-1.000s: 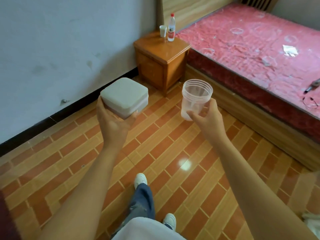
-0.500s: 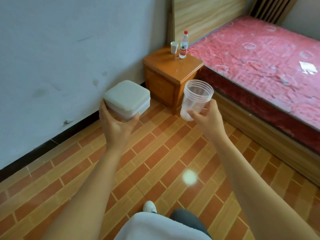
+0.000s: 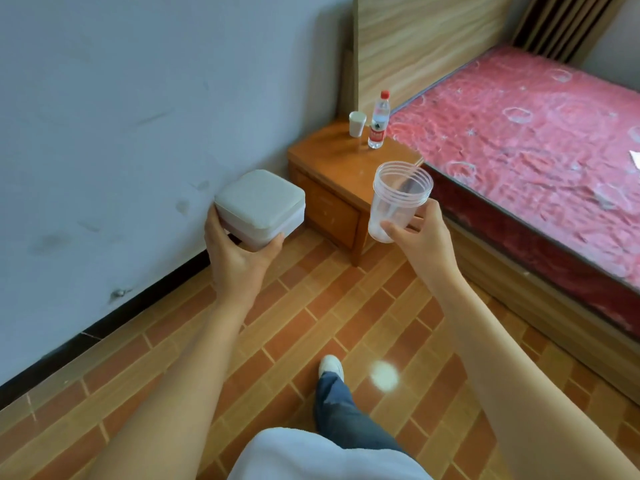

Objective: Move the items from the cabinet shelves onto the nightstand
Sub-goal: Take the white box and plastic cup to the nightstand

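My left hand grips a white square lidded box from below, held in the air beside the wall. My right hand holds a clear plastic jar by its lower part, mouth up and without a lid. Just beyond both sits the orange wooden nightstand, with a small white cup and a red-capped water bottle standing at its back. No cabinet is in view.
A bed with a red patterned mattress and wooden headboard borders the nightstand on the right. A pale wall runs along the left. The tiled floor lies below, with my leg and white shoe stepping forward.
I have walked closer to the nightstand, which now looks larger and nearer. Both hands keep the same hold on the box and the jar.
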The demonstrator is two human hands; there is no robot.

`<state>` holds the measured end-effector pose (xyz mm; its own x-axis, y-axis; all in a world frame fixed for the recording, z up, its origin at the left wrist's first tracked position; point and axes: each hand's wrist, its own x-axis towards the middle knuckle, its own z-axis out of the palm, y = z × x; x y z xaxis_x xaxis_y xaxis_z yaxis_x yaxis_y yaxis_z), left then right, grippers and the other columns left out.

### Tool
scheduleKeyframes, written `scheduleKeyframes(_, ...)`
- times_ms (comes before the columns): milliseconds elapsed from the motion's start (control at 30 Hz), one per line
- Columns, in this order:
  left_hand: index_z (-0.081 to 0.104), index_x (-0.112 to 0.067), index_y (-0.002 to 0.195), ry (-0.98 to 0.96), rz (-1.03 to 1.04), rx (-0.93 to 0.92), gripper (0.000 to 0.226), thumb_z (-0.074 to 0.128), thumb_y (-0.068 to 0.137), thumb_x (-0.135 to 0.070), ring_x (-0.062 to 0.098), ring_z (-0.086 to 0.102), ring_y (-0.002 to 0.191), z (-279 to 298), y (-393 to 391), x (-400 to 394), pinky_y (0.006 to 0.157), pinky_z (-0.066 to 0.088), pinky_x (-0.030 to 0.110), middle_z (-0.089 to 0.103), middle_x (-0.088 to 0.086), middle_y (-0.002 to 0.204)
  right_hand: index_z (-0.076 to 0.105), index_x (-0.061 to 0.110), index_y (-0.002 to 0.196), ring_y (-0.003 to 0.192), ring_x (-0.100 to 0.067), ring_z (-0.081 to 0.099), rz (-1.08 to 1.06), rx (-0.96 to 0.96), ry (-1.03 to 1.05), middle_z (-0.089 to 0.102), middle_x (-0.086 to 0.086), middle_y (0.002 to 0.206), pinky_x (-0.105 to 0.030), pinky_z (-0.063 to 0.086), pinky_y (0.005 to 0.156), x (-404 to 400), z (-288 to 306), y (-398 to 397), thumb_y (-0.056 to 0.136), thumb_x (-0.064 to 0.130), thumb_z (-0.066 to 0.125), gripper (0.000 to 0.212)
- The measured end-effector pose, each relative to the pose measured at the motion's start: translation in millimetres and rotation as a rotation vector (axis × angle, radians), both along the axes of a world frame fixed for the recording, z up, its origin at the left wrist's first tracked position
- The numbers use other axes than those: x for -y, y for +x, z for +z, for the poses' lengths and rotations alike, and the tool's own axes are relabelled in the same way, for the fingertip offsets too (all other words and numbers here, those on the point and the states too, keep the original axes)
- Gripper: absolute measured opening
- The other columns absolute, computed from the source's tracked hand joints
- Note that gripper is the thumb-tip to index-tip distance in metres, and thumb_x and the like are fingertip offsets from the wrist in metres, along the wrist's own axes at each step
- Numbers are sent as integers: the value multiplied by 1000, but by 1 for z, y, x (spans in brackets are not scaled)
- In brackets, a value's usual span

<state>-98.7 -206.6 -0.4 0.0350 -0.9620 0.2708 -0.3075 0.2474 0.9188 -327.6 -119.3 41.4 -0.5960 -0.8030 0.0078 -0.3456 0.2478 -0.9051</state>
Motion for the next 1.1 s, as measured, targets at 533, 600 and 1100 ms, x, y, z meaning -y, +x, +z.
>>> scheduleKeyframes(533, 27, -19, 140, 26, -8, -6, 103, 79, 55, -46, 10, 36, 127, -4, -107, 218, 104, 35, 26, 38, 0, 139, 37, 17, 128, 101, -13, 55, 39, -19, 47, 55, 2, 117, -22, 44, 77, 226, 5, -93, 80, 23, 69, 58)
scheduleKeyframes(600, 27, -18, 140, 19, -30, 5, 101, 84, 58, -37, 10, 37, 127, -8, -118, 249, 105, 36, 27, 39, 1, 139, 36, 19, 128, 102, -14, 56, 7, -15, 50, 56, 1, 119, -22, 45, 76, 250, 2, -100, 80, 23, 69, 58)
scheduleKeyframes(1100, 24, -29, 139, 96, -482, 30, 99, 84, 60, -33, 8, 37, 128, -13, -215, 498, 99, 43, 22, 38, -5, 137, 36, 11, 128, 105, -17, 55, -410, 17, 83, 55, -5, 125, -31, 47, 85, 419, -15, -140, 78, 21, 70, 61)
